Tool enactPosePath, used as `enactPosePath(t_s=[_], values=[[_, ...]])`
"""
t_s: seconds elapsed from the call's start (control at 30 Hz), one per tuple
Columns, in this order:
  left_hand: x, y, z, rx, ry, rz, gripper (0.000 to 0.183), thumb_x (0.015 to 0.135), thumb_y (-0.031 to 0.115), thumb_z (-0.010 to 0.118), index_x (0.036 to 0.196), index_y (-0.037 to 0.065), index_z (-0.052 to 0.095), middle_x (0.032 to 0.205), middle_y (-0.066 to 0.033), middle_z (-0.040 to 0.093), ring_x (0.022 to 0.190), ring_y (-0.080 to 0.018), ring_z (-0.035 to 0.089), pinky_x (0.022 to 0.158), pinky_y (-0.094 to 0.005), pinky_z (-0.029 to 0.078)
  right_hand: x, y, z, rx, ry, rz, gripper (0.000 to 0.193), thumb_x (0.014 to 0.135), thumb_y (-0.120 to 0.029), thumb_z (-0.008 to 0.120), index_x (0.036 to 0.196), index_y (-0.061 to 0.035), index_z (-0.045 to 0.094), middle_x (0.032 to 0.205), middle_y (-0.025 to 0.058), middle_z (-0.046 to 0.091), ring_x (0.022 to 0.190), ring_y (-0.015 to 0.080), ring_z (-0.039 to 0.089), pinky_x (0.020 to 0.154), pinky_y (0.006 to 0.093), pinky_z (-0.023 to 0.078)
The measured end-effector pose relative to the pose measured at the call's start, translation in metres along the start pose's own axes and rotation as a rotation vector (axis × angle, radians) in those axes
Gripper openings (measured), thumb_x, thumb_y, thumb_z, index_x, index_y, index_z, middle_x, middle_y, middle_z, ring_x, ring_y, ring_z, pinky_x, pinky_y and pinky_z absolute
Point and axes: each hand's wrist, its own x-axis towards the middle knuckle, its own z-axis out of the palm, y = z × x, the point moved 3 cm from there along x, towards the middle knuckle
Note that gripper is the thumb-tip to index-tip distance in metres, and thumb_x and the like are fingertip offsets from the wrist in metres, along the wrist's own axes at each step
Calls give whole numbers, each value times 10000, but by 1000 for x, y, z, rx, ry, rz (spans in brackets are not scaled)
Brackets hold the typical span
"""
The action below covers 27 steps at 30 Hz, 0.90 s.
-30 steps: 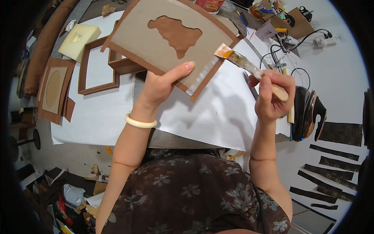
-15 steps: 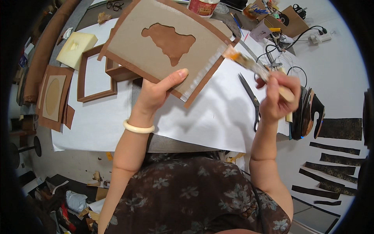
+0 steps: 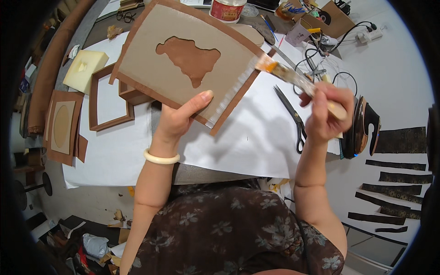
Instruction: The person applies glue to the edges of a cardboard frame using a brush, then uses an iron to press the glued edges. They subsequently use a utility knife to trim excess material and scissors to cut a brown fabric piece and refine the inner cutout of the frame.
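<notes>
My left hand grips a grey-beige board by its near edge, thumb on top and the other fingers hidden beneath. Brown material borders the board, and an irregular cut-out in its middle shows brown. Along the board's right side runs a streaky white, wet-looking band. My right hand is closed around the pale wooden handle of a flat brush. The bristles, whitish and orange, are at the board's far right corner; they appear to touch it.
Black scissors lie on white paper right of the board. An iron stands at the right edge near tangled cables. On the left are a brown open frame, a cream foam block and an oval-windowed panel. A tub stands behind.
The board and my left hand sit slightly lower and further left in the view. The brush has shifted slightly left, staying at the board's far right corner. Both grips are unchanged.
</notes>
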Motion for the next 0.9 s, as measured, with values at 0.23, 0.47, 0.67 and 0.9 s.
enactPosePath(t_s=[0.23,0.47,0.67,0.9], values=[[1,-1,-2,83,1,21,476,843,-7,656,1294,-49,508,1187,-118,599,1078,-203,605,923,-336,497,-3,-9,-3,89,165,-118,228,969,-185,633,1016,9,523,709,157,638,537,170,626,447,236,476],[1,1,1,118,-8,55,504,841,2,663,1309,-51,483,1204,-127,581,1089,-217,597,933,-343,494,3,-15,0,224,171,242,149,937,-34,630,1027,33,533,712,140,651,581,175,672,496,276,576],[1,2,4,89,-17,59,367,863,37,704,1204,-14,576,1111,-66,616,986,-142,586,836,-266,493,-2,-9,3,198,79,169,157,894,37,652,962,47,512,749,152,648,645,209,707,560,328,625],[0,1,2,122,-12,49,474,840,15,674,1281,-39,511,1188,-115,591,1066,-197,594,906,-319,494,0,2,5,207,75,172,152,879,50,661,900,37,511,749,157,650,628,198,699,545,317,622]])
